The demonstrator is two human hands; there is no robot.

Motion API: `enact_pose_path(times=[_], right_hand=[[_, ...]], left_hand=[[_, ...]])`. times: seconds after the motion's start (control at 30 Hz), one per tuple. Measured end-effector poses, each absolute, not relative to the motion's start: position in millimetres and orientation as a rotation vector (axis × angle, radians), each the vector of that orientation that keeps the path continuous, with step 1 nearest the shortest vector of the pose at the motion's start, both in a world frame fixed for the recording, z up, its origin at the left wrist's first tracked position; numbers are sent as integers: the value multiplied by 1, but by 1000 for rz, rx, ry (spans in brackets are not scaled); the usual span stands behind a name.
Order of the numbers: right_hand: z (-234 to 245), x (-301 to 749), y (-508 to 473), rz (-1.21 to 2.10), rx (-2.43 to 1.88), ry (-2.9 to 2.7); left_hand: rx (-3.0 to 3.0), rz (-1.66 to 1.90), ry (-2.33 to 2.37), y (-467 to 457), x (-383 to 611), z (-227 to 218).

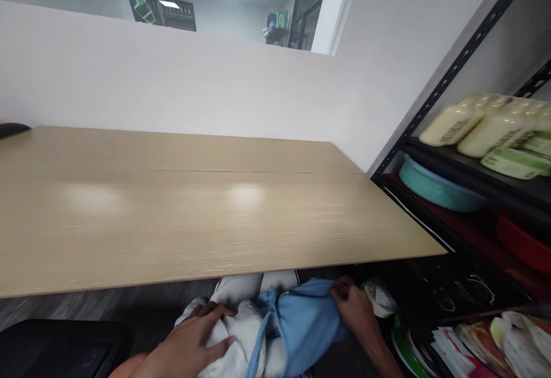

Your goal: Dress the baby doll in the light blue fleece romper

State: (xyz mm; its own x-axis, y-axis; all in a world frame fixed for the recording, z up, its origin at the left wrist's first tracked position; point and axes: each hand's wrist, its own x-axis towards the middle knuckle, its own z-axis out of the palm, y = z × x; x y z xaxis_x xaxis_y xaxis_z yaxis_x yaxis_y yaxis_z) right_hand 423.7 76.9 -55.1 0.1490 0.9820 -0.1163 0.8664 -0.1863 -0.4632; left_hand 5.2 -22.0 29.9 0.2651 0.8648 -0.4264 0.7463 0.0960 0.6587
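Note:
At the bottom of the view, below the table's front edge, my left hand [193, 338] lies with spread fingers on a white, towel-like cloth [245, 323]. Just right of it is a light blue cloth [307, 323] with narrow ties gathered in a knot. The fingers of my right hand [353, 303] are closed on the right edge of this blue cloth, stretching it out sideways. Parts of both cloths are cut off by the lower border of the picture.
A wooden tabletop [206, 217] spans the view ahead, against a white wall. To the right, a black shelf holds cream-coloured bottles [495, 128], a teal basin [443, 185] and a red basin [523, 243]. Packets [486, 340] lie lower right; a black object [60, 346] is lower left.

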Motion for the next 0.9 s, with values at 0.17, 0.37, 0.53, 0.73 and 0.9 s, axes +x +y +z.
enact_pose_path(times=[0.17,0.37,0.53,0.73,0.9], right_hand=[[-44,469,81,314,-2222,-1515],[-25,523,73,232,-2240,-1295],[-4,556,59,93,-2232,-1052],[25,530,48,-16,-2080,-930],[49,535,52,-247,-1992,-753]], left_hand=[[1673,156,1527,-23,5,29],[1661,164,1542,-22,4,26],[1681,137,1543,-23,3,23],[1692,200,1571,-24,7,25],[1681,193,1602,-24,2,9]])
